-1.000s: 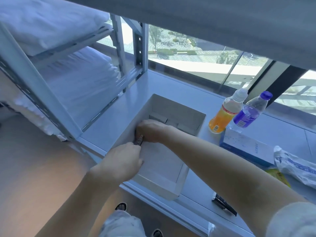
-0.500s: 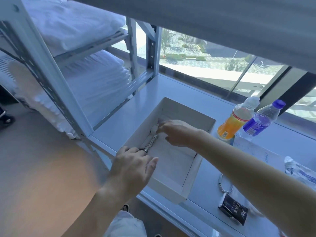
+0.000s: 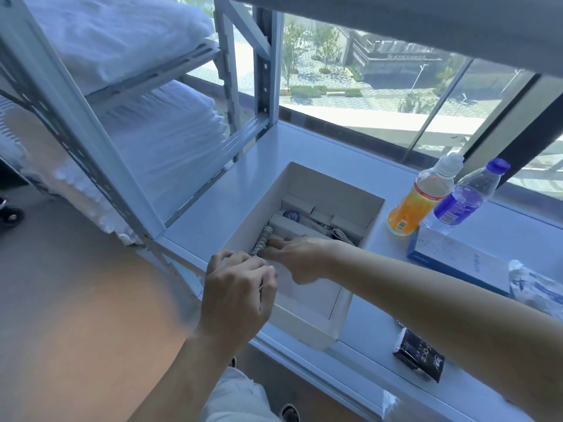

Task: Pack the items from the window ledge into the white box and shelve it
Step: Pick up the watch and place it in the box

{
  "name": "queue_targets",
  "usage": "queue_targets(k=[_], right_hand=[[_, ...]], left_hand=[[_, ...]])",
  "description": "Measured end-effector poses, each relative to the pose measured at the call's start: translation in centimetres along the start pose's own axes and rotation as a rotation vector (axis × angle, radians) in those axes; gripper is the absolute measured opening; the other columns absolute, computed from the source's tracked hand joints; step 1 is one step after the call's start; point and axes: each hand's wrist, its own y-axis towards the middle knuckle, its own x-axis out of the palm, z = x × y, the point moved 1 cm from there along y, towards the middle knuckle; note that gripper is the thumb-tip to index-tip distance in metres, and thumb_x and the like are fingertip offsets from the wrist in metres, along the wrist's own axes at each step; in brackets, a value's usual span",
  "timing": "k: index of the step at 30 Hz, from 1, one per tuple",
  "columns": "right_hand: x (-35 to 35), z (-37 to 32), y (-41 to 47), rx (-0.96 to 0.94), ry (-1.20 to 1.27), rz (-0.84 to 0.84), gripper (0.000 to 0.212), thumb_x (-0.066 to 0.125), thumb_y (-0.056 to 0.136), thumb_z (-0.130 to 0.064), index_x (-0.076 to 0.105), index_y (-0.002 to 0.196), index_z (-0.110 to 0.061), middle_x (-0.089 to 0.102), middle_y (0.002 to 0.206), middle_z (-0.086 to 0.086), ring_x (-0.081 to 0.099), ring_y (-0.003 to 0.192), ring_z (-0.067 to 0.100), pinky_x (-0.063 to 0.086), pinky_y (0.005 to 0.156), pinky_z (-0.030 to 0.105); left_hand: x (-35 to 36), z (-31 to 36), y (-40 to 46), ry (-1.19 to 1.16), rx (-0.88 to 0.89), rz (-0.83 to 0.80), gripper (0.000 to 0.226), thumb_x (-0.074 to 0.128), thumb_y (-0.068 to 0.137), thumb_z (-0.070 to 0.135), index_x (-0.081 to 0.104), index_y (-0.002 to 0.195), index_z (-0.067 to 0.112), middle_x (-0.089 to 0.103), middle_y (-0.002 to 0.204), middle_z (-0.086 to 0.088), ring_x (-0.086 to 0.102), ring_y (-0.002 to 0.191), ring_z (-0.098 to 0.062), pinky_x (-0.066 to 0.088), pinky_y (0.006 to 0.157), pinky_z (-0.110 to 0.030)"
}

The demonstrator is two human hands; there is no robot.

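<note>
The open white box (image 3: pixel 307 325) sits on the window ledge (image 3: pixel 332 147), its near corner over the edge. A metal watch band (image 3: pixel 261 245) lies along the box's left inner wall. My left hand (image 3: pixel 236 295) hovers at the box's near left corner, its fingers curled round the band's near end. Inside the box, my right hand (image 3: pixel 300 257) presses straight fingers against the band. Small white cartons and a dark item lie at the box's far end. On the ledge to the right are an orange bottle (image 3: pixel 419 202), a purple bottle (image 3: pixel 466 197), a blue-and-white box (image 3: pixel 457 263) and a black packet (image 3: pixel 422 359).
A grey metal shelving rack (image 3: pixel 76 117) stands left of the ledge, holding folded white bedding (image 3: pixel 122 41). A white plastic-wrapped pack (image 3: pixel 536 287) lies at the far right. The window glass runs behind the ledge. The floor lies below left.
My right hand drew back from the box's far end to the band near the left wall. My left hand curled its fingers at the band's near end. The view shifted closer.
</note>
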Motion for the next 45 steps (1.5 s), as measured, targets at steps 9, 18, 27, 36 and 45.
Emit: queue_targets(k=[9, 18, 27, 36, 45], right_hand=[[1.1, -0.6, -1.4, 0.033, -0.075, -0.023, 0.080, 0.053, 0.090, -0.012, 0.020, 0.158, -0.038, 0.030, 0.159, 0.005, 0.047, 0.129, 0.032, 0.050, 0.099, 0.049], [0.4, -0.8, -1.4, 0.006, -0.153, -0.001, 0.078, 0.054, 0.095, -0.018, 0.017, 0.162, -0.036, 0.010, 0.172, 0.001, 0.034, 0.145, 0.029, 0.043, 0.109, 0.050], [0.4, -0.9, -1.3, 0.014, -0.123, 0.023, 0.078, 0.054, 0.094, -0.019, 0.020, 0.161, -0.040, 0.017, 0.170, 0.000, 0.045, 0.135, 0.029, 0.046, 0.105, 0.048], [-0.1, 0.0, -5.2, 0.069, -0.028, 0.108, 0.077, 0.049, 0.090, -0.010, 0.029, 0.160, -0.035, 0.017, 0.171, 0.001, 0.032, 0.147, 0.028, 0.042, 0.106, 0.048], [4.6, 0.9, -14.6, 0.182, 0.273, 0.588, 0.056, 0.039, 0.107, -0.055, 0.034, 0.159, -0.035, 0.012, 0.174, -0.008, 0.006, 0.161, 0.018, 0.007, 0.130, 0.046]], left_hand=[[1.9, -0.8, -0.6, -0.133, 0.106, 0.290, 0.049, 0.032, 0.103, 0.030, 0.079, 0.091, 0.024, 0.075, 0.102, 0.014, 0.066, 0.098, -0.016, 0.041, 0.095, -0.048], [2.5, -1.6, -1.6, -0.171, 0.154, 0.293, 0.044, 0.036, 0.101, 0.029, 0.078, 0.099, 0.018, 0.072, 0.107, 0.005, 0.062, 0.106, -0.024, 0.041, 0.094, -0.046], [3.1, -1.8, -3.4, -0.145, 0.088, 0.281, 0.044, 0.032, 0.102, 0.032, 0.069, 0.087, 0.014, 0.063, 0.096, -0.002, 0.056, 0.096, -0.028, 0.032, 0.111, -0.052], [3.4, -1.7, -2.9, -0.131, 0.055, 0.288, 0.043, 0.029, 0.102, 0.034, 0.065, 0.086, 0.016, 0.062, 0.093, -0.003, 0.054, 0.092, -0.028, 0.030, 0.111, -0.049], [0.7, 1.2, -2.7, -0.218, 0.182, 0.209, 0.037, 0.041, 0.099, 0.023, 0.073, 0.084, 0.014, 0.069, 0.096, 0.002, 0.063, 0.098, -0.027, 0.033, 0.108, -0.065]])
